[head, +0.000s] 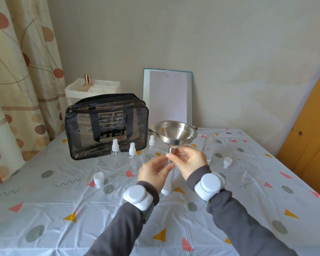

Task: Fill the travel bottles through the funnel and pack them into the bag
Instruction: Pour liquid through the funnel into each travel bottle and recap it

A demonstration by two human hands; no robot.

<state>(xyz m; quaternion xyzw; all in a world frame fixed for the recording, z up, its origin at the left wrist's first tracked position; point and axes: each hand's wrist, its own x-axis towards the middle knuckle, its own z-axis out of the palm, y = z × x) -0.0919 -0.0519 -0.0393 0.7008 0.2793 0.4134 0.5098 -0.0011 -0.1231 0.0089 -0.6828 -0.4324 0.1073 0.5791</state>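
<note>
Beige wall (192, 34); patterned curtain (17, 71) left; wooden board (310, 126) right.

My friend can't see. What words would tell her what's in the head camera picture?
Two hands hold a steel funnel on a small clear bottle: the left hand holds the bottle, the right hand pinches the funnel's spout. Behind stand three spray bottles and a see-through bag.

Soft, even daylight glows through the curtain (11, 89) at left, shadows on the surface (63, 209) faint, mild sheen on the funnel (175, 132), edges bowed, focus sharp.
</note>
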